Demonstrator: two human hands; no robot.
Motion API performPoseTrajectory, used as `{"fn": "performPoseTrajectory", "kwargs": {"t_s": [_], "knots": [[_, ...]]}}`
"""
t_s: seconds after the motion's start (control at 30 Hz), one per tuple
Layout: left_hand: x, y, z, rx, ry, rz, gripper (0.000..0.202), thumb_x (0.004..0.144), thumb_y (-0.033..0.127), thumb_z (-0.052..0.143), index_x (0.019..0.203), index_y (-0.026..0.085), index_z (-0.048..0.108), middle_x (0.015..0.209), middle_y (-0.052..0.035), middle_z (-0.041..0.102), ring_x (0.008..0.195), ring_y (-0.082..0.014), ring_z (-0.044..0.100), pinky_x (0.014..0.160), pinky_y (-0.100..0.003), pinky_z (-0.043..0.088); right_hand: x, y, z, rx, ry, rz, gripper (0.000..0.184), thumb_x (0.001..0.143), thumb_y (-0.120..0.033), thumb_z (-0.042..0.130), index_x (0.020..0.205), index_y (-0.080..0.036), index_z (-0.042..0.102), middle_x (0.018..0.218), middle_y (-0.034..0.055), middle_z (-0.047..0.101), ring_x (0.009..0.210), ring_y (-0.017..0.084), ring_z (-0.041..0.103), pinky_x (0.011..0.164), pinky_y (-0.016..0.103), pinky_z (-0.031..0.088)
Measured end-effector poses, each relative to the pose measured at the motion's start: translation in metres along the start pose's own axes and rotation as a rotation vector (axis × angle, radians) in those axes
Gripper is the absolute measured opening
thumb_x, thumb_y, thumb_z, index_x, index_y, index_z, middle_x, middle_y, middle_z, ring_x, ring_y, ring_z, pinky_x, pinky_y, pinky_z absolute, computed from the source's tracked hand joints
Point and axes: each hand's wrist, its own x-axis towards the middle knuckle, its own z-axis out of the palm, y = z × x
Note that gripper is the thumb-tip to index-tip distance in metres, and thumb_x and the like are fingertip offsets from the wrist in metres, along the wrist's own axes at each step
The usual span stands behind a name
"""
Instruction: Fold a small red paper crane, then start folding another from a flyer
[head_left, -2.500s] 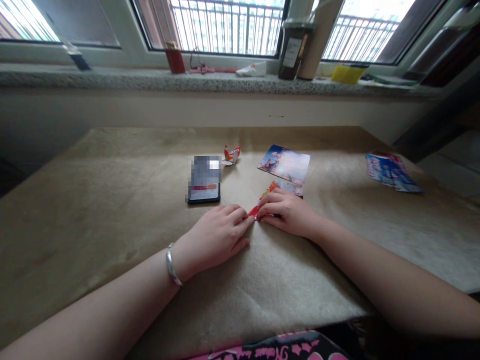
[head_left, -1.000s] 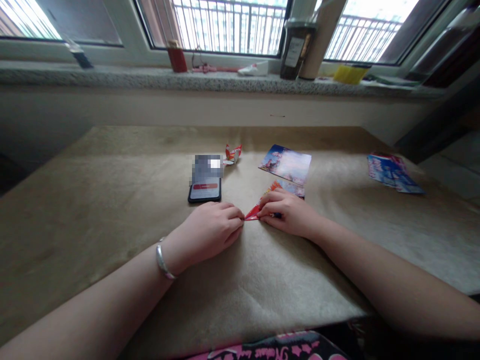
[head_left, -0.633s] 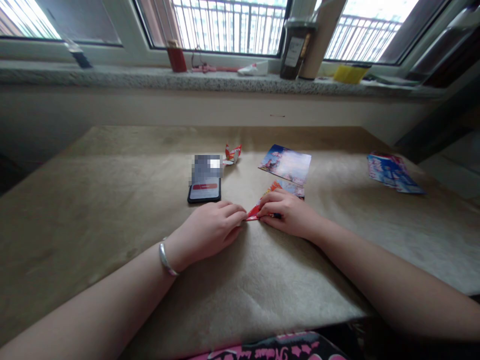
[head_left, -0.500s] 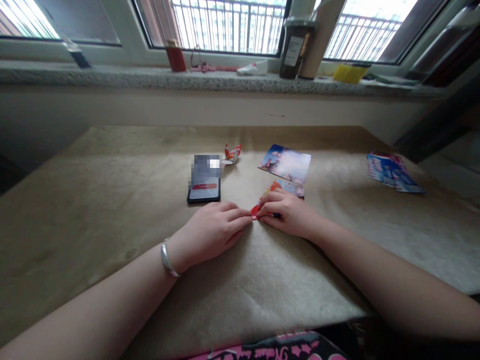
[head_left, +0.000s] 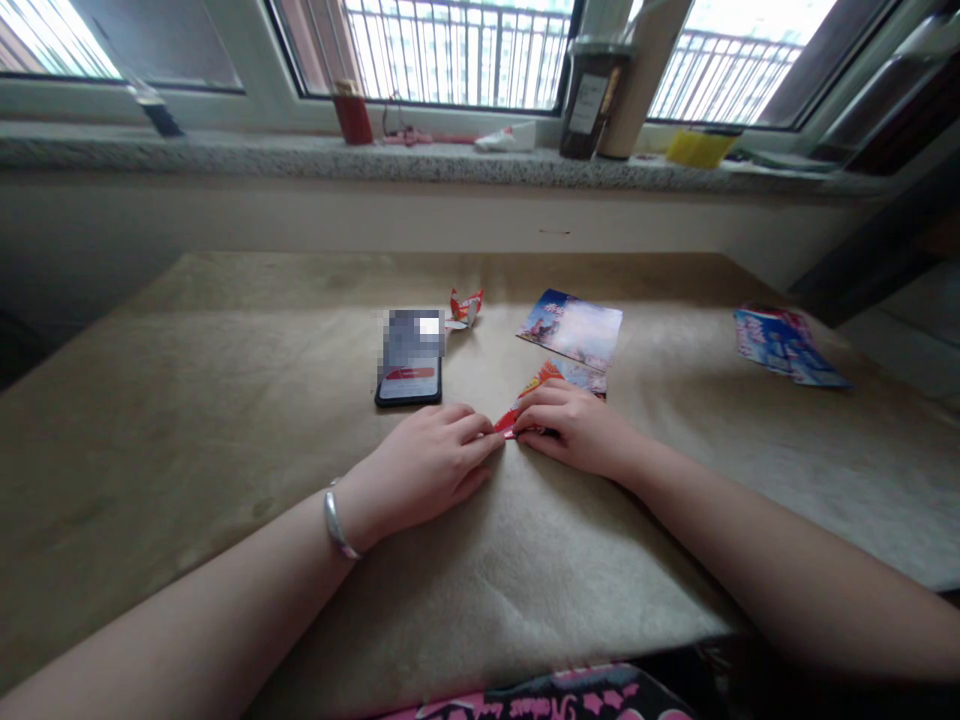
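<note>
A folded red and orange printed paper lies flat on the table in front of me, partly hidden by my fingers. My right hand is closed over its right part, thumb and fingers pinching near the lower edge. At the paper's left tip, my left hand, with a silver bangle at the wrist, presses its fingertips together on the thin red edge. Behind the right fingers shows a pale, flower-printed part; I cannot tell whether it belongs to the same paper.
A phone lies beyond my left hand, beside a small folded red paper shape. A blue and pink printed sheet lies farther back. Several printed cards sit at the right. Jars and small items line the stone windowsill.
My left fingertips have shifted slightly along the paper's left tip, and more of its red edge shows. The right hand stays nearly in place on the paper.
</note>
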Motion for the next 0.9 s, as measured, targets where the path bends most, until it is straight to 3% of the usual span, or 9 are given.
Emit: {"fn": "performPoseTrajectory", "kwargs": {"t_s": [0.27, 0.43, 0.7, 0.9], "knots": [[-0.001, 0.002, 0.001, -0.027, -0.002, -0.031, 0.028, 0.090, 0.025, 0.047, 0.116, 0.018, 0.056, 0.110, -0.0075, 0.060, 0.100, -0.0214, 0.054, 0.086, -0.037, 0.047, -0.005, -0.003, -0.009, -0.097, -0.020, 0.041, 0.011, 0.083, -0.022, 0.059, 0.083, -0.019, 0.069, 0.093, 0.0057, 0.069, 0.095, 0.020, 0.057, 0.087, 0.036, 0.046], [-0.002, 0.001, 0.005, -0.075, 0.025, -0.029, 0.028, 0.090, 0.023, 0.046, 0.117, 0.019, 0.054, 0.121, -0.0058, 0.058, 0.113, -0.0215, 0.049, 0.095, -0.039, 0.043, -0.009, -0.003, -0.015, -0.165, -0.040, 0.058, 0.011, 0.082, -0.022, 0.059, 0.082, -0.020, 0.070, 0.090, 0.0050, 0.069, 0.091, 0.020, 0.057, 0.083, 0.035, 0.046], [-0.002, 0.004, -0.003, -0.119, -0.018, -0.024, 0.025, 0.087, 0.028, 0.051, 0.109, 0.016, 0.058, 0.112, -0.0103, 0.059, 0.114, -0.0246, 0.049, 0.096, -0.040, 0.045, -0.004, -0.001, -0.007, -0.244, -0.011, -0.031, 0.018, 0.088, -0.027, 0.053, 0.089, -0.023, 0.071, 0.091, 0.0041, 0.070, 0.088, 0.020, 0.055, 0.081, 0.036, 0.041], [-0.002, 0.003, 0.001, -0.134, -0.020, -0.010, 0.031, 0.088, 0.026, 0.051, 0.118, 0.017, 0.054, 0.112, -0.0097, 0.057, 0.108, -0.0225, 0.053, 0.092, -0.038, 0.048, -0.001, 0.000, -0.004, -0.185, -0.012, -0.069, 0.020, 0.089, -0.025, 0.051, 0.090, -0.024, 0.071, 0.091, 0.0036, 0.069, 0.087, 0.019, 0.056, 0.079, 0.034, 0.042]]}}
